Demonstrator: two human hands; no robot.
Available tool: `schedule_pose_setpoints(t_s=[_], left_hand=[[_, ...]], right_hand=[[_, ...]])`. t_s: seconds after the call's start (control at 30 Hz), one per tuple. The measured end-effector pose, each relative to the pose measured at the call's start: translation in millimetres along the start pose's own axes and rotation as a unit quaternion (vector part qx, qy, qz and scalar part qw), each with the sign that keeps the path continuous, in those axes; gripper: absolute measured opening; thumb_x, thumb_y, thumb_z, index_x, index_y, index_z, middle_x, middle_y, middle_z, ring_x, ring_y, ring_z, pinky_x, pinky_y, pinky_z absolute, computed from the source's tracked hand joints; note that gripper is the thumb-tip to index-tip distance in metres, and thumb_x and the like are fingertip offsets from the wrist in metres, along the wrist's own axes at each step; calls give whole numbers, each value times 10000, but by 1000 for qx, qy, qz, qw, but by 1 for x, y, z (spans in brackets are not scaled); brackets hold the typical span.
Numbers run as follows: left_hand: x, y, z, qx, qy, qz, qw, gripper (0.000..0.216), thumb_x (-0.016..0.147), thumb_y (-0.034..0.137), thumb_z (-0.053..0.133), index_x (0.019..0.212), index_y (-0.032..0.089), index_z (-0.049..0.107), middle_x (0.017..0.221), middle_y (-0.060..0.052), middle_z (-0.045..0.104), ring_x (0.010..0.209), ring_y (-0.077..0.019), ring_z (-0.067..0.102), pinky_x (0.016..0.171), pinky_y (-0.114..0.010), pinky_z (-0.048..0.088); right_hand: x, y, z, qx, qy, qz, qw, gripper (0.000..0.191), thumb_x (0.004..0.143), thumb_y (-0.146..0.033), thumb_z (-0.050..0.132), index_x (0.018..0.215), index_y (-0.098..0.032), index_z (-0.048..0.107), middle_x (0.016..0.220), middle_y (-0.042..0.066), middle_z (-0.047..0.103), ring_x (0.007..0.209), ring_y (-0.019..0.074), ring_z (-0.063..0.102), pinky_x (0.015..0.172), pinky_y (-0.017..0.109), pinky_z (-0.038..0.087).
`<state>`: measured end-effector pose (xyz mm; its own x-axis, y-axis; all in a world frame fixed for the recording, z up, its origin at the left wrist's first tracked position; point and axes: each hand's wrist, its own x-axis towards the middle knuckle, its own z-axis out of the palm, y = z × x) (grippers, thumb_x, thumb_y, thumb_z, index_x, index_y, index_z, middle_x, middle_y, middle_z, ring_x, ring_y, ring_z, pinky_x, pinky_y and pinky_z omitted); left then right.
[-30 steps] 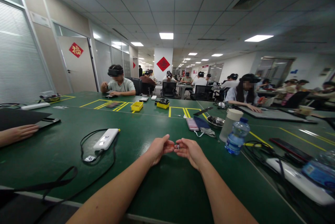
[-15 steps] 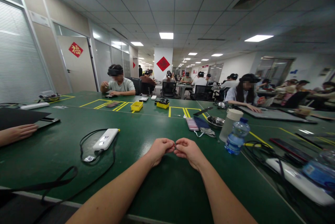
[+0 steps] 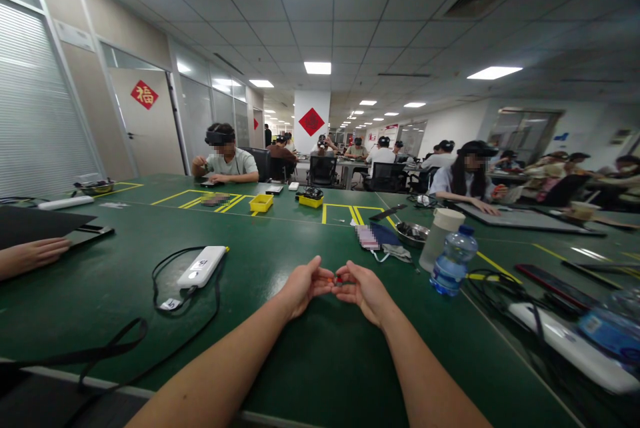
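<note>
Both my hands meet over the green table [image 3: 280, 261], fingertips touching. My left hand [image 3: 305, 287] and my right hand [image 3: 364, 290] pinch a tiny object [image 3: 338, 279] between them; it shows a bit of red and is too small to name. The fingers of each hand are curled into a pinch. A white power bank [image 3: 203, 265] with a black cable lies to the left of my hands. A water bottle [image 3: 453, 260] with a blue cap stands to the right.
A pale cup [image 3: 440, 228], a metal bowl [image 3: 411, 233] and a dark pouch [image 3: 384, 235] sit beyond my hands. Yellow bins [image 3: 261, 203] stand farther back. Another person's hand [image 3: 35, 255] rests at the left. Cables, a white device [image 3: 575, 347] and bottles crowd the right. Several seated people work at the tables.
My hands stayed together at the same spot; the fingers shifted slightly around the tiny object, and a red bit now shows between the fingertips.
</note>
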<state>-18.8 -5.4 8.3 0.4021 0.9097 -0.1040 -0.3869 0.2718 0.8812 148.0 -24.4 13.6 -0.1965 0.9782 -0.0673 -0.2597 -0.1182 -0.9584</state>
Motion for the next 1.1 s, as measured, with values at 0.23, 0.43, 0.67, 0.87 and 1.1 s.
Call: schedule_pose_setpoints(t_s=[0.23, 0.43, 0.67, 0.87, 1.1], left_hand=[[-2, -2, 0, 86, -9, 76, 993, 188, 689, 262, 654, 750, 86, 625, 747, -84, 642, 600, -95, 566, 634, -216, 466], [1, -8, -4, 167, 11, 125, 978, 109, 606, 151, 667, 683, 108, 603, 597, -18, 593, 522, -81, 521, 524, -187, 403], [1, -6, -1, 96, -1, 69, 993, 138, 660, 163, 658, 773, 105, 607, 729, -71, 637, 621, -111, 597, 650, -234, 486], [1, -2, -1, 13, 3, 7, 1000, 423, 815, 450, 478, 756, 57, 623, 755, -141, 643, 639, -133, 617, 641, -233, 513], [2, 0, -2, 1, 13, -12, 1000, 457, 829, 470, 442, 742, 56, 616, 698, -131, 634, 611, -134, 616, 608, -221, 512]], right_hand=[[-1, 1, 0, -55, 10, -8, 998, 213, 690, -196, 610, 890, -150, 554, 818, 65, 664, 654, 146, 666, 567, 240, 534], [-1, 5, 0, -77, 7, -16, 997, 208, 672, -162, 618, 867, -149, 549, 851, 74, 664, 663, 147, 668, 583, 242, 541], [-1, 5, -1, -96, 5, -26, 995, 243, 646, -220, 681, 843, -145, 559, 773, 53, 654, 632, 137, 656, 553, 225, 529], [1, 3, 0, -36, 8, -14, 999, 249, 746, -388, 583, 835, -158, 551, 792, 46, 635, 592, 131, 653, 522, 230, 521], [-1, 0, 1, -12, -2, -9, 1000, 252, 763, -398, 554, 833, -156, 550, 783, 48, 633, 599, 133, 654, 535, 233, 516]])
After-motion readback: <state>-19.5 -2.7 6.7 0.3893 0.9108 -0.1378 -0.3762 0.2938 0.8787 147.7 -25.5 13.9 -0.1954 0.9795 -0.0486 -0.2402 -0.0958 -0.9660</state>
